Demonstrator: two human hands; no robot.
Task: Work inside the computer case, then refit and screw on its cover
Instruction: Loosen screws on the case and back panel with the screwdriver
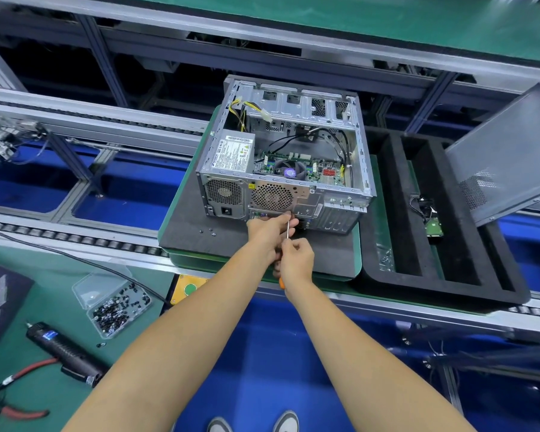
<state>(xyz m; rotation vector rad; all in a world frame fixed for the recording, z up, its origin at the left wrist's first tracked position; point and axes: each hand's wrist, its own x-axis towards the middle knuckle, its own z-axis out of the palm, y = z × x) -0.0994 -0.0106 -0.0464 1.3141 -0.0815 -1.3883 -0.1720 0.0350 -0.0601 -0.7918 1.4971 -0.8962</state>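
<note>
An open grey computer case (231,157) lies on a dark foam pad (187,226), its rear panel facing me and its motherboard exposed. The removed mesh side cover (505,157) leans at the far right. My right hand (295,257) grips an orange-handled screwdriver (288,227) whose shaft points up at the rear panel's lower edge. My left hand (270,227) pinches the shaft near its tip, against the case. Three loose screws (211,230) lie on the pad left of my hands.
A black foam tray (396,213) to the right holds a hard drive (434,227) and a bag of screws (385,260). On the green bench at lower left sit a clear box of screws (116,307), an electric screwdriver (63,350) and red-handled pliers (16,410).
</note>
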